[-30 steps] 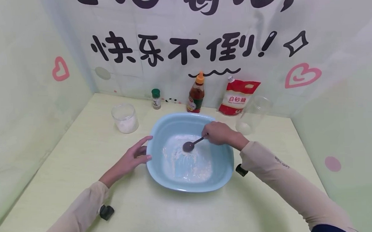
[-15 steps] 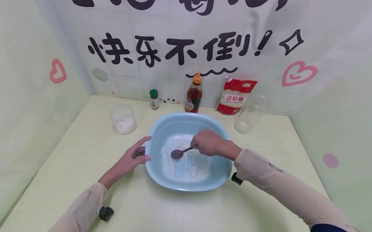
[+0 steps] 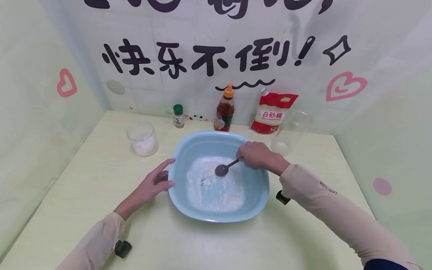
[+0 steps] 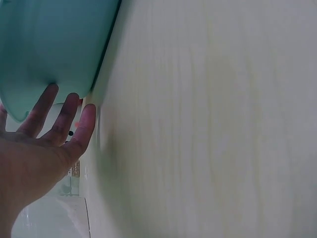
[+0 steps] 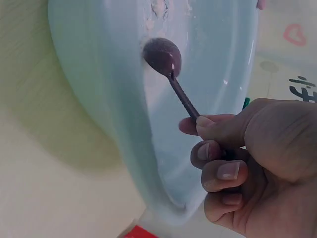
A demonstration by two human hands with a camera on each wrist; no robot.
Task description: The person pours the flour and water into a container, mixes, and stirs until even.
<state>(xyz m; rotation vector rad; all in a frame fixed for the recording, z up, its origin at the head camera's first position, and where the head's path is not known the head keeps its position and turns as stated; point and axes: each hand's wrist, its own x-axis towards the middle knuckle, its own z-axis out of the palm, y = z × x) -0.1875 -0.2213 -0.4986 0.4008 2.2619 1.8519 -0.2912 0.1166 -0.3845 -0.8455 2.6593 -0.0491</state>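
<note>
My right hand (image 3: 256, 154) pinches a dark spoon (image 3: 221, 170) by its handle, thumb and forefinger meeting on it and the other fingers curled in behind. Half a second ago I had the spoon's bowl farther over toward eight o'clock; now it has swung back toward two, close to where it was a second ago, with my wrist and sleeve drawn out the same way. The bowl sits just above the middle of the blue basin (image 3: 202, 145), facing down toward eight; whether it touches the floor I cannot tell. Where it was half a second ago, small dark marks (image 3: 204, 181) now show among the white residue (image 3: 230, 200).

My left hand (image 3: 151, 187) has stayed at the basin's nine o'clock edge, its fingers spread and fairly straight, thumb and forefinger against the rim, not gripping. The basin has hardly shifted on the table (image 3: 213, 250).

Around it, everything keeps its place: the glass jar (image 3: 143, 143) at ten, the green-capped shaker (image 3: 179, 117) at eleven, the sauce bottle (image 3: 224, 114) at twelve, the red pouch (image 3: 272, 113) between one and two, the clear container (image 3: 289, 134) at two.
</note>
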